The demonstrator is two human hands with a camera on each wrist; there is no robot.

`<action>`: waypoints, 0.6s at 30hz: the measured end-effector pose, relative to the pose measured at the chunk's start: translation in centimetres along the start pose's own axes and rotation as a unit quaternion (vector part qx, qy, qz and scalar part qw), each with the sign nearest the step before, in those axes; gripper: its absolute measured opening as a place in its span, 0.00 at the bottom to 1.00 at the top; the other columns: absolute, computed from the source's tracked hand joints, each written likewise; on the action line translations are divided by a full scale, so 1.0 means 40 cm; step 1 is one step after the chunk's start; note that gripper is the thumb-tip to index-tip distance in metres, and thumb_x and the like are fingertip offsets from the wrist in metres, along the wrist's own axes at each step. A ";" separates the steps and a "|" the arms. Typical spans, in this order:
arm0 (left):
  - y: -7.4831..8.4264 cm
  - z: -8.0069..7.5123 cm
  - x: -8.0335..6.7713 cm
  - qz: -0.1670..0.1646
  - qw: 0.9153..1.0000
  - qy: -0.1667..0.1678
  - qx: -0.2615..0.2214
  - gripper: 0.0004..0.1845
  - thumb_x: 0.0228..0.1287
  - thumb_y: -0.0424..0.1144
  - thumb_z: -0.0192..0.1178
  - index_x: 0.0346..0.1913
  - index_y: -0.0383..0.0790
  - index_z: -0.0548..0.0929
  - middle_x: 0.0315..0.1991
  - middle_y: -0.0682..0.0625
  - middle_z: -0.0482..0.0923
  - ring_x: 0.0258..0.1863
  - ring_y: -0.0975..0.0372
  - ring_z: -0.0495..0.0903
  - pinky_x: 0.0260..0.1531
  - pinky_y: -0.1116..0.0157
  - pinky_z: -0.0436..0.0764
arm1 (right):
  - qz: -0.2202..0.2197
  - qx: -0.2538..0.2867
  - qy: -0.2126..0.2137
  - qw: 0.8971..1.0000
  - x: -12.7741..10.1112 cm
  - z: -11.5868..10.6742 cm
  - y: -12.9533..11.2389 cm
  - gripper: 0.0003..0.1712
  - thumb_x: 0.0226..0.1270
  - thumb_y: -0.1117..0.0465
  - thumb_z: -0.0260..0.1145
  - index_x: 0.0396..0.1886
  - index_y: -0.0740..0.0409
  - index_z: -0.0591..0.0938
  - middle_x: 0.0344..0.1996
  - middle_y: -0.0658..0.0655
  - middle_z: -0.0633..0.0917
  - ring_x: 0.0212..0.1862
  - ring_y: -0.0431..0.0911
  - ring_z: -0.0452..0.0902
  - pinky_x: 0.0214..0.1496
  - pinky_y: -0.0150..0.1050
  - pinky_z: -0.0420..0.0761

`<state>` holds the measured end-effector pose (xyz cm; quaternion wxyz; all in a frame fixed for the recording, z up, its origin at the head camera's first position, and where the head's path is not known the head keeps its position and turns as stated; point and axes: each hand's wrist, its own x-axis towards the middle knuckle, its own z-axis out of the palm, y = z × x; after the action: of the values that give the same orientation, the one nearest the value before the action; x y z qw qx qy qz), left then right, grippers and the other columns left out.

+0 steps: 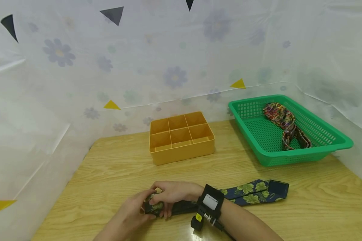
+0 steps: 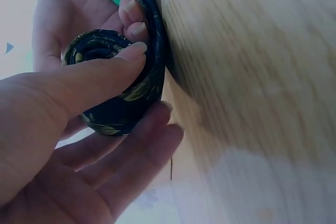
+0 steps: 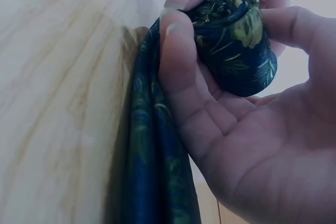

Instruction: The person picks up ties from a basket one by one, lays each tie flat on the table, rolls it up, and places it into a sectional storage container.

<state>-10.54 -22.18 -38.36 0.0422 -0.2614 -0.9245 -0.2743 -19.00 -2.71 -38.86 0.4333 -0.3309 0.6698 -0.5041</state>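
A dark blue necktie with yellow-green flowers stretches across the table, its wide end to the right. Its left part is wound into a roll, held between both hands. My left hand grips the roll from the left; in the left wrist view its thumb lies across the coiled end and its fingers reach underneath. From the other side my right hand holds the roll, fingers curled round it and thumb against it, as the right wrist view shows. The unrolled length runs out beneath the right wrist, which hides part of it.
Behind the hands stands an orange box divided into several compartments. At the back right, a green basket holds a multicoloured patterned necktie. A wooden table lies under everything, with a flowered white curtain around it.
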 end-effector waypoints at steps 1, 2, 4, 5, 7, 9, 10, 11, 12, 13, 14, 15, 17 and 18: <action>-0.001 0.001 0.001 0.000 1.000 0.002 -0.005 0.33 0.47 0.31 0.77 0.58 0.29 0.76 0.49 0.38 0.84 0.31 0.65 0.84 0.29 0.72 0.82 | -0.001 0.004 -0.001 1.000 -0.001 0.001 0.000 0.12 0.73 0.56 0.59 0.53 0.49 0.72 0.27 0.68 0.88 0.20 0.46 0.83 0.26 0.43 0.86; -0.001 0.002 0.001 -0.003 1.000 0.003 -0.010 0.33 0.47 0.30 0.77 0.59 0.29 0.76 0.49 0.38 0.84 0.31 0.65 0.84 0.29 0.72 0.83 | 0.000 0.009 -0.002 1.000 -0.002 0.001 -0.001 0.12 0.73 0.56 0.59 0.53 0.49 0.72 0.27 0.69 0.88 0.20 0.46 0.83 0.25 0.42 0.85; 0.000 0.002 0.003 -0.007 1.000 0.004 -0.014 0.33 0.47 0.30 0.76 0.58 0.29 0.76 0.49 0.38 0.84 0.32 0.64 0.84 0.30 0.72 0.83 | 0.001 0.019 -0.006 1.000 -0.005 0.001 -0.001 0.12 0.74 0.57 0.58 0.53 0.50 0.71 0.28 0.71 0.87 0.20 0.47 0.83 0.25 0.41 0.85; 0.001 0.002 0.003 -0.012 1.000 0.003 -0.016 0.33 0.47 0.30 0.76 0.58 0.29 0.76 0.49 0.39 0.84 0.32 0.64 0.84 0.30 0.72 0.83 | 0.002 0.023 -0.009 1.000 -0.006 0.001 -0.001 0.12 0.74 0.57 0.58 0.54 0.50 0.71 0.28 0.72 0.87 0.20 0.47 0.83 0.24 0.40 0.84; 0.004 -0.001 0.003 -0.027 0.999 -0.006 -0.020 0.33 0.48 0.30 0.76 0.59 0.30 0.76 0.49 0.40 0.84 0.32 0.65 0.84 0.31 0.71 0.83 | 0.003 0.030 -0.017 0.999 -0.008 -0.001 -0.002 0.13 0.74 0.57 0.57 0.55 0.51 0.70 0.28 0.72 0.87 0.20 0.47 0.83 0.23 0.38 0.83; 0.007 -0.004 0.003 -0.037 0.999 -0.013 -0.019 0.33 0.49 0.29 0.76 0.60 0.30 0.76 0.49 0.41 0.84 0.33 0.65 0.84 0.31 0.71 0.83 | 0.006 0.034 -0.025 0.999 -0.011 -0.005 -0.004 0.14 0.74 0.57 0.57 0.56 0.51 0.70 0.29 0.72 0.87 0.21 0.47 0.83 0.23 0.37 0.83; 0.009 -0.006 0.003 -0.042 0.999 -0.015 -0.019 0.34 0.49 0.29 0.75 0.61 0.31 0.76 0.49 0.41 0.84 0.33 0.65 0.84 0.32 0.71 0.83 | 0.008 0.035 -0.029 0.999 -0.012 -0.007 -0.005 0.14 0.75 0.57 0.56 0.56 0.50 0.69 0.29 0.72 0.87 0.21 0.47 0.83 0.23 0.37 0.82; 0.010 -0.008 0.002 -0.050 0.998 -0.019 -0.022 0.34 0.49 0.29 0.75 0.61 0.32 0.76 0.49 0.41 0.84 0.33 0.66 0.84 0.32 0.71 0.83 | 0.011 0.034 -0.033 0.999 -0.014 -0.009 -0.007 0.15 0.75 0.57 0.57 0.57 0.50 0.69 0.29 0.72 0.87 0.21 0.47 0.83 0.23 0.36 0.82; 0.012 -0.010 0.002 -0.054 0.998 -0.020 -0.024 0.34 0.49 0.29 0.75 0.62 0.32 0.76 0.50 0.41 0.84 0.34 0.66 0.84 0.32 0.71 0.83 | 0.014 0.032 -0.036 0.999 -0.016 -0.012 -0.009 0.15 0.75 0.56 0.57 0.57 0.50 0.69 0.29 0.71 0.87 0.21 0.47 0.83 0.23 0.36 0.82; 0.013 -0.011 0.002 -0.058 0.998 -0.020 -0.025 0.33 0.49 0.28 0.75 0.62 0.33 0.76 0.50 0.41 0.84 0.34 0.66 0.84 0.33 0.71 0.83 | 0.018 0.029 -0.038 0.999 -0.018 -0.016 -0.011 0.16 0.75 0.55 0.58 0.58 0.49 0.69 0.29 0.71 0.87 0.21 0.47 0.83 0.23 0.36 0.82; 0.013 -0.013 0.001 -0.060 0.998 -0.018 -0.025 0.33 0.49 0.28 0.74 0.62 0.34 0.76 0.49 0.41 0.84 0.33 0.67 0.85 0.32 0.70 0.83 | 0.022 0.026 -0.039 0.999 -0.020 -0.019 -0.012 0.17 0.75 0.55 0.58 0.59 0.48 0.69 0.29 0.70 0.87 0.21 0.48 0.83 0.23 0.37 0.82; 0.014 -0.014 0.000 -0.061 0.998 -0.015 -0.025 0.33 0.49 0.28 0.74 0.61 0.35 0.76 0.49 0.42 0.84 0.33 0.67 0.84 0.32 0.70 0.83 | 0.025 0.023 -0.039 0.999 -0.021 -0.023 -0.013 0.18 0.74 0.54 0.59 0.59 0.48 0.70 0.28 0.69 0.88 0.20 0.48 0.82 0.22 0.37 0.82; 0.015 -0.016 -0.002 -0.065 0.998 -0.010 -0.024 0.32 0.49 0.27 0.74 0.61 0.37 0.76 0.48 0.44 0.84 0.32 0.70 0.84 0.32 0.70 0.82 | 0.026 0.011 -0.034 0.999 -0.025 -0.031 -0.014 0.19 0.73 0.53 0.61 0.60 0.49 0.70 0.26 0.66 0.88 0.20 0.47 0.82 0.21 0.36 0.82; 0.015 -0.016 -0.003 -0.061 0.998 -0.004 -0.021 0.32 0.49 0.27 0.74 0.60 0.37 0.77 0.47 0.45 0.85 0.31 0.70 0.83 0.31 0.70 0.82 | 0.026 0.005 -0.031 0.999 -0.026 -0.034 -0.014 0.20 0.73 0.53 0.62 0.60 0.50 0.70 0.25 0.64 0.87 0.20 0.47 0.82 0.21 0.36 0.81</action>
<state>-10.17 -22.14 -37.56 0.0165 -0.2059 -0.9330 -0.2947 -19.84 -1.40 -37.91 0.4687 -0.3265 0.6621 -0.4851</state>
